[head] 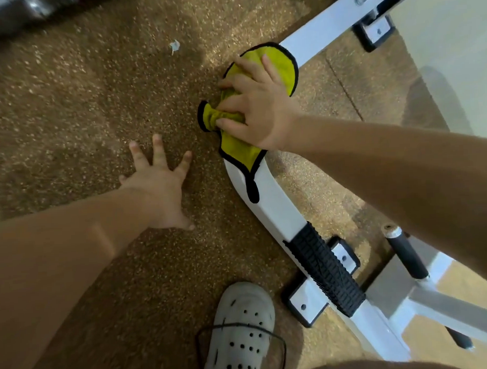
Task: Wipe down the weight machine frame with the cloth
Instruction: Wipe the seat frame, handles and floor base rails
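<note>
Bottom centre: a pale perforated shoe [242,330] is standing on the speckled brown floor [82,121]. Just right of it, the white frame [270,200] is running from lower right up toward centre, carrying a black ribbed pad [325,272] with a bolted foot plate [307,303] beside it. A black-sleeved peg [405,256] is sticking up at right.

Left arm is coming in from the lower left edge, forearm bare. Left hand [159,187] is sitting palm-down over the floor left of the frame, wrist bent back, fingers [157,148] spread wide and holding nothing. Cannot tell if the palm is bearing on the floor.

Right arm is coming in from the right edge and crossing over the frame. Right hand [257,109] is lying palm-down on the yellow black-edged cloth [277,67] at frame centre, right at the bend of the frame. Its fingers [246,67] are fanned; the upper ones are lying flatter on the fabric, the lower ones are curling in and gripping a bunched fold at the cloth's left side.

The cloth is lying draped over the frame, mostly under palm and fingers, with its rounded end showing above the fingertips and a narrow tail trailing below the wrist along the bar. Its long axis is running bottom to top, leaning slightly right.

Beyond it, the frame is continuing toward the upper right to another foot plate [376,30]. A small pale scrap [174,46] is lying on the floor upper centre.
</note>
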